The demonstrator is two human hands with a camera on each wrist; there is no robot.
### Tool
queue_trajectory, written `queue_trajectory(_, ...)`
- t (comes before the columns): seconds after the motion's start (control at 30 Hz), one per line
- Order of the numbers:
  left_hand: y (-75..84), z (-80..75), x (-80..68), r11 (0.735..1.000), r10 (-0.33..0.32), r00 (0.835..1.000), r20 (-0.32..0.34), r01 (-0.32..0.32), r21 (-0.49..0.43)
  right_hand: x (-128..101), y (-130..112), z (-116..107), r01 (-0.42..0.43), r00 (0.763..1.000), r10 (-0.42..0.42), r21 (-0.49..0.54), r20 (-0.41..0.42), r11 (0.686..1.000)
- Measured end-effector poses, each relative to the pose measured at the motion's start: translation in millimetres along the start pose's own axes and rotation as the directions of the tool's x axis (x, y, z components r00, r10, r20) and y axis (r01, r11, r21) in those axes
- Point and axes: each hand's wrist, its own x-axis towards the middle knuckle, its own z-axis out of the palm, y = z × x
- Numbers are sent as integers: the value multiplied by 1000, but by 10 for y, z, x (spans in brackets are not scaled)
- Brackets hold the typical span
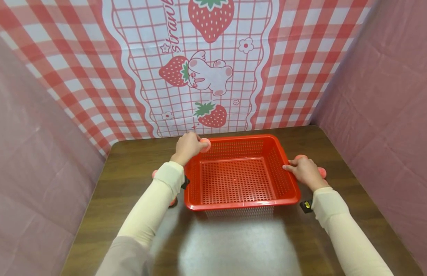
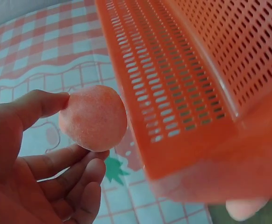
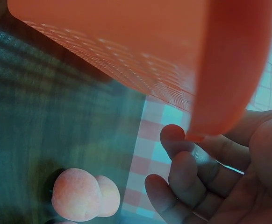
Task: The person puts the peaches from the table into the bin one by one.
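1. One bare left hand (image 1: pixel 188 147), in the head view, pinches a round pink-orange fruit, apparently a peach (image 1: pixel 206 145), at the far left corner of a rectangular, glossy red basket of perforated plastic (image 1: pixel 241 204). The bare right hand (image 1: pixel 305 172) grips the basket's right rim, probably to steady it. The basket is at the middle of the brown wood-grain table (image 1: pixel 106 214), where both arms can reach it. Two more pink-orange fruits (image 1: pixel 322 172) show just beside the right hand, outside the basket. A pinkish rounded shape (image 1: pixel 154 173) peeks out at the left, mostly hidden by the cream sleeve (image 1: pixel 151 207).

2. In the left wrist view, the left hand has its thumb on one side of the peach and its fingers on the other and below. Such a light hold seems enough for something round and matte, and likely spares soft skin. The peach is just beside the basket's slotted wall; whether they touch, I cannot tell.

3. In the right wrist view, the right hand's fingers curl beneath the overhanging rim, with the thumb partly hidden behind it. That lip appears to make a natural handhold. The fruits beside this hand lie close together on the table.
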Motion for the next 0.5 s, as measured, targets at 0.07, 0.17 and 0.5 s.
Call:
queue_trajectory(0.07,32,43,21,1000,-24,1000,16,24,-9,-1,-1,-7,-8,1000,8,-4,10,1000)
queue_trajectory(0.17,66,102,58,997,-60,997,38,62,-38,2,-1,-12,-26,999,26,-12,26,1000)
queue_trajectory(0.5,138,295,123,984,-75,987,141,97,-151,-12,-9,-13,-32,999,31,8,40,999)
